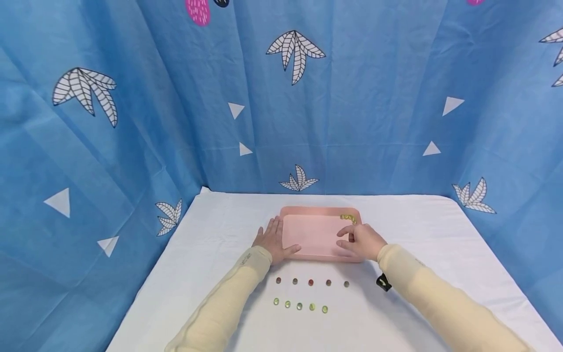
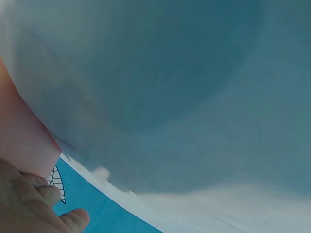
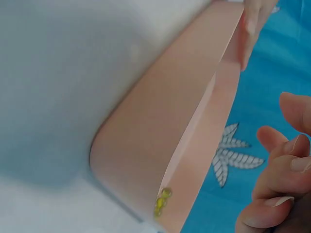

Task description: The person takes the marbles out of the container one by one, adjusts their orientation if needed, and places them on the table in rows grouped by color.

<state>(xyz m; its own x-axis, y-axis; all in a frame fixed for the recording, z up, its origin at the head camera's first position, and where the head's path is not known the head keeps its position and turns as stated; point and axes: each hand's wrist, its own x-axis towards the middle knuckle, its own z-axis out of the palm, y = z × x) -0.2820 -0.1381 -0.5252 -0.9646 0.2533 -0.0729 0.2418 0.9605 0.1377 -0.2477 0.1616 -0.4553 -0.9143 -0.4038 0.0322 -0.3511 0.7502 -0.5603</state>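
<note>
A pink rectangular tray point(image 1: 308, 233) lies on the white table. Several yellow-green glass marbles point(image 1: 347, 217) line its far right corner and show again as marbles point(image 3: 162, 201) in the right wrist view. My left hand point(image 1: 271, 242) rests against the tray's left side, fingers straight and thumb reaching over the near left corner. Over the right end of the tray is my right hand point(image 1: 364, 241), its fingers loosely bent and thumb apart. Nothing shows between the fingers point(image 3: 277, 189) in the right wrist view.
Nearer me on the table are two rows: several dark and reddish marbles point(image 1: 311, 282), then several green marbles point(image 1: 299, 306). A small black object point(image 1: 383, 282) shows beside my right sleeve. Blue patterned curtain point(image 1: 325, 122) encloses the table at the back and sides.
</note>
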